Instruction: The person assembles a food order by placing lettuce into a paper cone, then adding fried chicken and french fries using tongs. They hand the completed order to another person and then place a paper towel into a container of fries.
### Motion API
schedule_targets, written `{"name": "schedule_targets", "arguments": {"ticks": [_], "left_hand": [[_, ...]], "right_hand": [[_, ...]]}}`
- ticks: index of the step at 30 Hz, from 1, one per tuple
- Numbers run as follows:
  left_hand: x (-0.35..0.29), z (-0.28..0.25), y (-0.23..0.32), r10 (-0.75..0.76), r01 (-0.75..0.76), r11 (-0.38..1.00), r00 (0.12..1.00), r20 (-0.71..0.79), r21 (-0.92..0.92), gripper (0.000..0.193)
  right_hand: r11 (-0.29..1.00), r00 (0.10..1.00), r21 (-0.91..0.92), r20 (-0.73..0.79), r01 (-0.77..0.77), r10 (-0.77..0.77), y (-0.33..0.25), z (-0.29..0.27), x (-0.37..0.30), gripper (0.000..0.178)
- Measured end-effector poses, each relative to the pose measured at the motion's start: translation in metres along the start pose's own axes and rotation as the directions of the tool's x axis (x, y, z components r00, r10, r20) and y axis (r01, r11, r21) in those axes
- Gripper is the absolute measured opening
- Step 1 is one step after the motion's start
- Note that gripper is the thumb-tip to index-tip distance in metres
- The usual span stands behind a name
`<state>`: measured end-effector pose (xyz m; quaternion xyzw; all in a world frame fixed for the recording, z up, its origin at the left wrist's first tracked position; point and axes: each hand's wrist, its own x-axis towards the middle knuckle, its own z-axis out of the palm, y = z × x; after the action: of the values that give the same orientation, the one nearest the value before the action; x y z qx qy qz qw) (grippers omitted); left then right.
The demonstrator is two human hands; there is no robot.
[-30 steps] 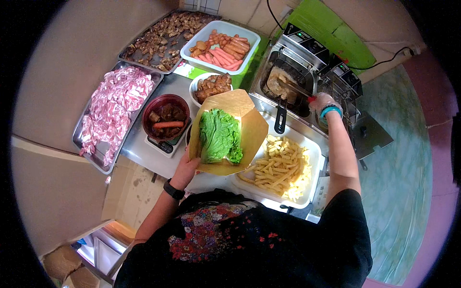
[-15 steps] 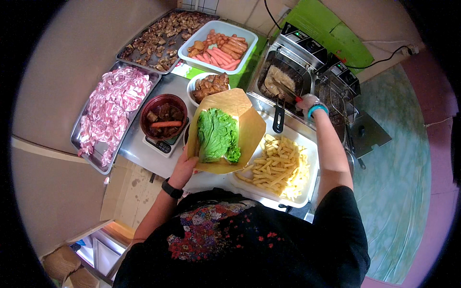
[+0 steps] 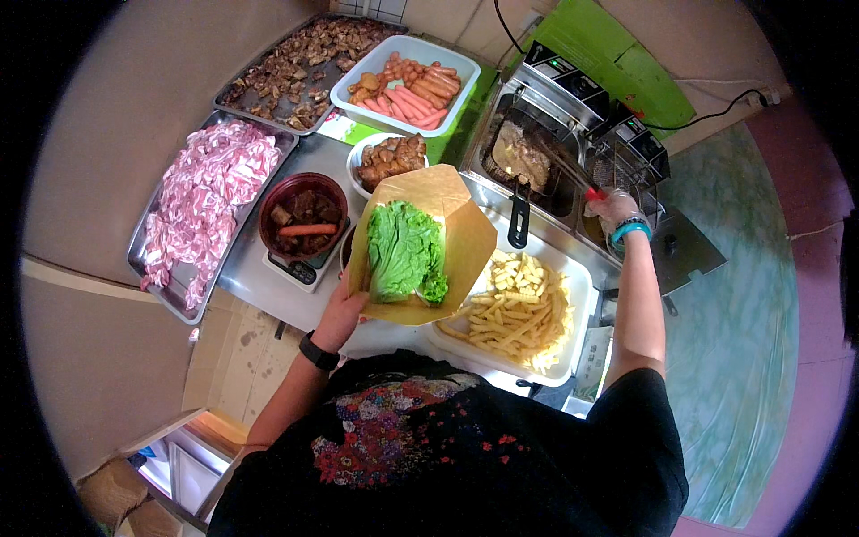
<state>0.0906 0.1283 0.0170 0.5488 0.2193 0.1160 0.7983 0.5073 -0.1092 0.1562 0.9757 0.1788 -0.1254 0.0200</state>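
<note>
My left hand [image 3: 342, 311] holds an open brown paper food box [image 3: 456, 234] with green lettuce leaves [image 3: 404, 252] lying inside it. The box hovers above the counter's near edge, beside a white tray of fries [image 3: 514, 309]. My right hand [image 3: 613, 208], gloved and with a teal wristband, grips long tongs with red handles [image 3: 573, 174]. The tongs reach into the left basket of a double deep fryer [image 3: 528, 161], where a piece of fried food lies.
A steel tray of raw pink sliced meat [image 3: 206, 201] is at the left, a dark bowl of braised food on a small scale [image 3: 302, 219] beside it. Behind stand a tray of cooked meat chunks [image 3: 295, 67], a white tray of sausages [image 3: 407, 76] and a white bowl of fried pieces [image 3: 389, 157].
My right hand has moved from the fryer's front rim toward the right and now holds tongs reaching into the basket. The box in my left hand stays about where it was.
</note>
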Motion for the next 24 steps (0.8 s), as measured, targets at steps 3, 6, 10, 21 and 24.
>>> {"name": "schedule_targets", "arguments": {"ticks": [3, 6, 10, 21, 24], "left_hand": [[0.002, 0.000, -0.003, 0.024, -0.024, 1.000, 1.000, 0.005, 0.008, 0.059], [0.004, -0.001, -0.005, 0.001, -0.002, 1.000, 1.000, 0.020, 0.019, 0.060], [0.005, 0.000, -0.004, -0.041, 0.041, 0.999, 0.999, 0.012, 0.011, 0.060], [0.006, -0.004, -0.015, -0.030, 0.030, 1.000, 0.999, 0.024, -0.001, 0.058], [0.009, -0.002, -0.007, -0.101, 0.100, 0.993, 0.995, 0.017, 0.057, 0.058]], "right_hand": [[0.993, 0.993, 0.095, -0.105, 0.071, -0.061, 0.021, 0.020, 0.016, 0.037], [0.982, 0.992, 0.140, -0.040, 0.125, -0.120, 0.038, 0.050, 0.043, 0.035], [0.870, 0.957, -0.398, 0.138, 0.291, -0.256, 0.000, 0.068, 0.034, 0.032], [0.974, 0.986, 0.197, -0.146, 0.111, -0.083, 0.026, 0.058, 0.002, 0.040], [0.995, 0.961, 0.040, -0.268, 0.087, -0.073, 0.038, 0.064, -0.009, 0.035]]}}
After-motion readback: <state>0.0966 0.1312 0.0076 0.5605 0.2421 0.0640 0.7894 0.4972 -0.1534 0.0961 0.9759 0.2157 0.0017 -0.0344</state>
